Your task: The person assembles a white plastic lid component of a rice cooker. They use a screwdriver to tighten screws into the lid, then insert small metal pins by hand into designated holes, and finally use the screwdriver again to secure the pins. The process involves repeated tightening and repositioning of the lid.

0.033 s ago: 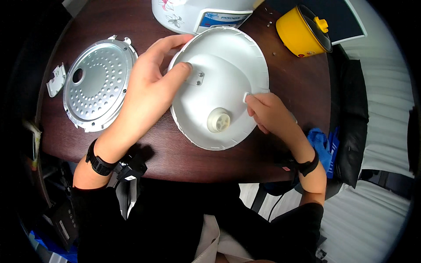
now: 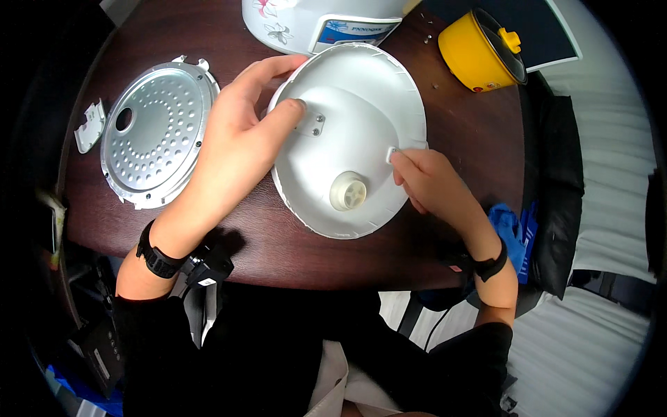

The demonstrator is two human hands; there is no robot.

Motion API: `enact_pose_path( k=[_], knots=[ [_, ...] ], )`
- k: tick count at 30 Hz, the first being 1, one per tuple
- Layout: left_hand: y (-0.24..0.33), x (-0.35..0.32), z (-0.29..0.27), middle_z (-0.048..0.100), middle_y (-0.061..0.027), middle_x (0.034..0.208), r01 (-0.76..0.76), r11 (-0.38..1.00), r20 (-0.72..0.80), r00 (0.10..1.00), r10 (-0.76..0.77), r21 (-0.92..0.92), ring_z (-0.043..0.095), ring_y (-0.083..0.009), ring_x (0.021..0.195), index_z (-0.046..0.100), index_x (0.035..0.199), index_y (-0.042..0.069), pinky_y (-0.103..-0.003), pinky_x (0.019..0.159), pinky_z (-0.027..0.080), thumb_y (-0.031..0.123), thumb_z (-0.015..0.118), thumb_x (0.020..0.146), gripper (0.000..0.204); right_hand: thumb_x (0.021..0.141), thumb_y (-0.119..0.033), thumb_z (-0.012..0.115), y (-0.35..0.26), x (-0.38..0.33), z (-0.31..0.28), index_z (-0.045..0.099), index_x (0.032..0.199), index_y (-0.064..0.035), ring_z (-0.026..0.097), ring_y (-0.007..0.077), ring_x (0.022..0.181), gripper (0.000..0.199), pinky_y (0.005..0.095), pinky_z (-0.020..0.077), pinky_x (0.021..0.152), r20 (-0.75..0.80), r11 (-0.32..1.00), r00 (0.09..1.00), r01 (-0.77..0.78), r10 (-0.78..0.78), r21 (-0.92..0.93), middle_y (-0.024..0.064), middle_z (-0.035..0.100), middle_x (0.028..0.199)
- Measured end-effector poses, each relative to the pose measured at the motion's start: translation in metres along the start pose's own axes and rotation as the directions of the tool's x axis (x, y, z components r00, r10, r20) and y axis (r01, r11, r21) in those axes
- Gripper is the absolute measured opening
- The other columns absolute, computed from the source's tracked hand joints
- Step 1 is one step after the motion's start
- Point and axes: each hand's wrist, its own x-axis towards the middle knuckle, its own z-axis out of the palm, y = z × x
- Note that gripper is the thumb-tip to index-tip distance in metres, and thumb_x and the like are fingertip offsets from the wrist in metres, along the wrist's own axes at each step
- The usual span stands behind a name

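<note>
A round white plastic lid shell [image 2: 354,115] rests over the table with its hollow inner side facing me. My left hand [image 2: 240,142] is closed on its left rim, fingers behind and thumb inside, beside a small plate with metal screws [image 2: 314,126]. On the shell's right inner side, my right hand [image 2: 432,182] pinches a small white plastic piece [image 2: 390,154]; its other end is hidden by the fingers. Low in the shell sits a cream round vent fitting [image 2: 349,193]. To the left lies a dimpled silver lid plate [image 2: 156,132] with a hole and tabs along its edge.
A white rice cooker body [image 2: 285,31] stands behind the shell. At the far right is a yellow electric pot [image 2: 469,54], with small screws [image 2: 426,39] beside it. A white plastic bracket [image 2: 90,128] lies far left. Blue cloth [image 2: 506,226] hangs near the table's right edge.
</note>
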Motion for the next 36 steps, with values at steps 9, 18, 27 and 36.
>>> enact_pose_path(
  k=[9, 18, 27, 36],
  knots=[
    [0.004, 0.001, 0.0, 0.062, -0.0169, 0.115, 0.021, 1.0, 0.002, 1.0, -0.021, 0.009, 0.061, -0.0177, 0.105, 0.052, 0.128, -0.007, -0.029, 0.088, 0.05, 0.006, 0.056, 0.087, 0.043, 0.092, -0.018, 0.06, 0.017, -0.002, 0.001, 0.059, 0.085, -0.0026, 0.063, 0.03, 0.065, 0.017, 0.0369, 0.0476, 0.056, 0.009, 0.554, 0.783, 0.448, -0.622, -0.701, 0.0154, 0.062, 0.076],
    [0.003, 0.001, 0.001, 0.061, -0.0155, 0.116, -0.011, 1.0, 0.012, 1.0, 0.011, 0.005, 0.06, -0.0171, 0.106, 0.053, 0.127, -0.007, -0.029, 0.086, 0.05, 0.005, 0.056, 0.087, 0.042, 0.094, -0.015, 0.052, 0.013, 0.004, 0.003, 0.054, 0.075, 0.0015, 0.055, 0.0307, 0.058, 0.025, 0.0378, 0.0449, 0.057, 0.002, 0.99, 0.991, 0.137, -0.137, -0.021, 0.0186, 0.054, 0.066],
    [0.0, 0.001, -0.001, 0.061, -0.0151, 0.116, 0.003, 1.0, 0.01, 1.0, -0.004, 0.012, 0.059, -0.0178, 0.108, 0.053, 0.127, -0.007, -0.029, 0.087, 0.05, 0.006, 0.057, 0.087, 0.042, 0.092, -0.016, 0.058, 0.011, -0.006, -0.009, 0.057, 0.083, -0.0046, 0.06, 0.028, 0.063, 0.015, 0.0346, 0.0478, 0.056, 0.033, 0.552, 0.802, 0.439, -0.596, -0.709, 0.0112, 0.059, 0.074],
    [0.0, 0.001, -0.003, 0.06, -0.0154, 0.118, 0.017, 1.0, 0.021, 1.0, -0.017, 0.024, 0.058, -0.019, 0.11, 0.053, 0.127, -0.007, -0.029, 0.089, 0.05, 0.005, 0.056, 0.087, 0.042, 0.087, -0.007, 0.055, 0.008, -0.001, -0.001, 0.056, 0.089, -0.0063, 0.065, 0.0274, 0.063, 0.003, 0.0339, 0.0522, 0.055, 0.132, 0.414, 0.742, 0.501, -0.657, -0.76, 0.0103, 0.06, 0.076]
  ],
)
